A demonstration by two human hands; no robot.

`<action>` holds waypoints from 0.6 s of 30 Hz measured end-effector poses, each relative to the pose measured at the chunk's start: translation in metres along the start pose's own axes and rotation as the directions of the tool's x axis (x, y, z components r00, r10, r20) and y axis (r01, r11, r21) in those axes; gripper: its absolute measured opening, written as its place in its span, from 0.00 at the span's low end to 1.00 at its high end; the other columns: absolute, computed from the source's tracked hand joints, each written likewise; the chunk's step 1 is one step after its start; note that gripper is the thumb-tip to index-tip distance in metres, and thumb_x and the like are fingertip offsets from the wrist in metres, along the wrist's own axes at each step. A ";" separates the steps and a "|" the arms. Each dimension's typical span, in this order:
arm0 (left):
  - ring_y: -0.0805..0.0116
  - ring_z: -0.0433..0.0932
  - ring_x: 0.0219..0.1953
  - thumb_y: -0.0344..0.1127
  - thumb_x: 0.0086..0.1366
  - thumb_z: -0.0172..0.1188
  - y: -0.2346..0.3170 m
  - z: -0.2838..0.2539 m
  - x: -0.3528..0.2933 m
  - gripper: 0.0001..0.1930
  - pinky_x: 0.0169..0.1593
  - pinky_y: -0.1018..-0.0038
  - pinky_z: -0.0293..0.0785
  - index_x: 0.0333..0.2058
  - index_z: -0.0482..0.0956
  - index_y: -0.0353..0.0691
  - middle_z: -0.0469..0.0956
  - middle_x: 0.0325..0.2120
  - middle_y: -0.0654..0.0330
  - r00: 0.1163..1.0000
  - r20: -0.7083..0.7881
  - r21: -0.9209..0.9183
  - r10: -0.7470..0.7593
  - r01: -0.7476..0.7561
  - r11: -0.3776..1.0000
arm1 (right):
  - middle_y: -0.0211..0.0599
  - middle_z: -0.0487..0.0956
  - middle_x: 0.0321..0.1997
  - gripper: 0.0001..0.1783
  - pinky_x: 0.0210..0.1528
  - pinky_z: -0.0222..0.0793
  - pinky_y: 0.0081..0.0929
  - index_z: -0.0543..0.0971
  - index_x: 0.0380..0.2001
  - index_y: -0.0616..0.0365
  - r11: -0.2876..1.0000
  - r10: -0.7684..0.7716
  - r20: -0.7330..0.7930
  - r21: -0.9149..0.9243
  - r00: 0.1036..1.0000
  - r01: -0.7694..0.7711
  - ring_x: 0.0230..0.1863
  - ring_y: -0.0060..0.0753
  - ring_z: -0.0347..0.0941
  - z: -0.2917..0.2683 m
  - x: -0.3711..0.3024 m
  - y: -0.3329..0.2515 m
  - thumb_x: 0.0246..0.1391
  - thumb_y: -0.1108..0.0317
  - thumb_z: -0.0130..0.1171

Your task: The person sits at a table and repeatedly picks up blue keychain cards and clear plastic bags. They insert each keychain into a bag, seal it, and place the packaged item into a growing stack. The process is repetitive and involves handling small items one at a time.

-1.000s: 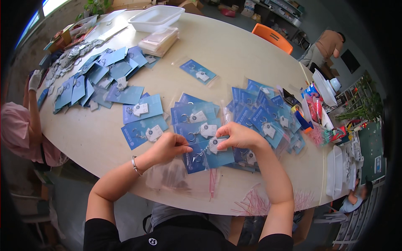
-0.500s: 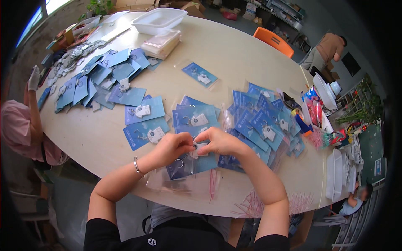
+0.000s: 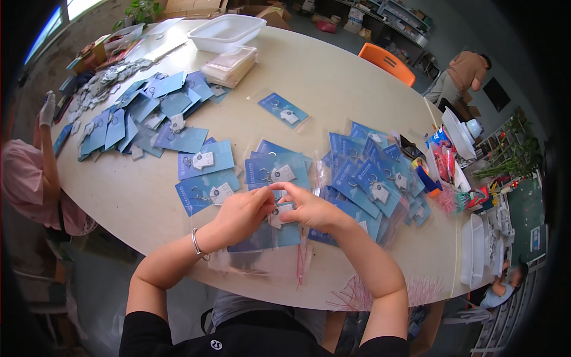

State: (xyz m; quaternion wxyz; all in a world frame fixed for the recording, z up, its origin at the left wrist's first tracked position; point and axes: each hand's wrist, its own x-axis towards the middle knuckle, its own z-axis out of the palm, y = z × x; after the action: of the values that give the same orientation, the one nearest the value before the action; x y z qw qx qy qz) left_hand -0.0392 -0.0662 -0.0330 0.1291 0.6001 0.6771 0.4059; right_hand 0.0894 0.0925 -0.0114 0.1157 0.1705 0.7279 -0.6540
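Note:
Close together near the front edge, my two hands work over a blue card (image 3: 286,237). My right hand (image 3: 310,208) pinches a white shirt-shaped keychain charm (image 3: 282,209) lying over that card. Curled beside it is my left hand (image 3: 242,214), its fingertips pressed together; what they grip is hidden. Under the card lies a clear plastic bag (image 3: 256,259). Just beyond my hands sits another blue card (image 3: 259,170) with a white charm and metal ring. More carded keychains (image 3: 205,162) lie to the left, and bagged ones (image 3: 357,178) are heaped at the right.
Far left is a pile of blue cards (image 3: 143,107) beside grey charms (image 3: 104,86). A white tub (image 3: 227,33) and a stack of clear bags (image 3: 231,66) stand at the back. Red-and-white ties (image 3: 425,287) lie at the front right. A gloved person (image 3: 30,178) sits left.
My left hand has turned and moved slightly left and down, now covering the card's metal ring. My right index finger arches higher over the charm. The blue card has shifted a little left.

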 end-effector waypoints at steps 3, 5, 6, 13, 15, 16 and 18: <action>0.52 0.77 0.29 0.28 0.60 0.60 0.002 0.001 0.002 0.07 0.32 0.64 0.71 0.34 0.71 0.37 0.77 0.27 0.54 0.998 -0.067 -0.019 -0.002 0.001 1.000 | 0.38 0.67 0.58 0.40 0.57 0.65 0.25 0.58 0.65 0.59 0.998 0.017 -0.024 0.068 1.000 -0.015 0.60 0.27 0.61 0.012 0.002 -0.007 0.47 0.81 0.56; 0.51 0.77 0.30 0.28 0.60 0.60 0.000 0.005 0.001 0.07 0.32 0.62 0.71 0.34 0.70 0.38 0.76 0.29 0.54 0.996 -0.086 -0.032 0.013 -0.016 0.999 | 0.41 0.68 0.56 0.38 0.57 0.65 0.25 0.58 0.65 0.59 0.994 -0.037 -0.046 0.104 0.998 0.042 0.56 0.29 0.66 0.028 0.007 -0.004 0.49 0.81 0.54; 0.50 0.76 0.31 0.29 0.61 0.59 -0.001 0.006 0.001 0.07 0.32 0.62 0.71 0.35 0.70 0.38 0.75 0.30 0.54 0.995 -0.097 -0.038 0.022 -0.026 0.999 | 0.42 0.69 0.55 0.38 0.56 0.65 0.25 0.57 0.65 0.59 0.990 -0.064 -0.058 0.120 0.996 0.071 0.54 0.31 0.68 0.033 0.007 -0.002 0.49 0.81 0.53; 0.56 0.73 0.32 0.24 0.58 0.62 0.004 0.001 0.002 0.08 0.35 0.68 0.70 0.33 0.71 0.37 0.72 0.30 0.55 0.992 -0.117 -0.128 0.047 -0.062 0.990 | 0.28 0.79 0.43 0.13 0.47 0.71 0.24 0.78 0.46 0.62 0.938 0.031 0.159 0.337 0.987 -0.084 0.45 0.19 0.74 0.007 -0.007 0.010 0.58 0.74 0.57; 0.55 0.73 0.34 0.25 0.57 0.62 0.010 0.008 0.003 0.08 0.38 0.67 0.70 0.33 0.72 0.37 0.73 0.32 0.55 0.966 -0.161 -0.117 0.200 -0.220 0.968 | 0.29 0.80 0.39 0.09 0.45 0.73 0.24 0.80 0.40 0.63 0.949 -0.038 0.124 0.314 0.992 -0.003 0.42 0.19 0.75 0.018 -0.005 0.016 0.56 0.73 0.61; 0.55 0.73 0.36 0.25 0.57 0.62 0.012 0.010 0.002 0.08 0.39 0.66 0.70 0.33 0.72 0.38 0.73 0.33 0.55 0.944 -0.183 -0.109 0.275 -0.297 0.948 | 0.28 0.80 0.37 0.08 0.44 0.73 0.23 0.80 0.38 0.63 0.959 -0.023 0.068 0.283 0.997 0.003 0.40 0.19 0.75 0.022 -0.005 0.016 0.55 0.72 0.62; 0.55 0.73 0.39 0.28 0.55 0.64 0.014 0.012 0.000 0.09 0.43 0.65 0.71 0.33 0.72 0.39 0.74 0.36 0.57 0.934 -0.190 -0.064 0.304 -0.320 0.945 | 0.28 0.80 0.33 0.06 0.43 0.72 0.20 0.81 0.34 0.63 0.975 0.002 -0.049 0.224 0.999 0.009 0.37 0.18 0.75 0.032 -0.007 0.013 0.54 0.72 0.63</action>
State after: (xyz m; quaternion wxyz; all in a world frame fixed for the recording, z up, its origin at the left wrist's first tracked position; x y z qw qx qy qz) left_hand -0.0208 -0.0622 -0.0309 0.0303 0.6547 0.5620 0.5046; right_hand 0.0992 0.0614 -0.0248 0.0767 0.1972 0.6524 -0.7277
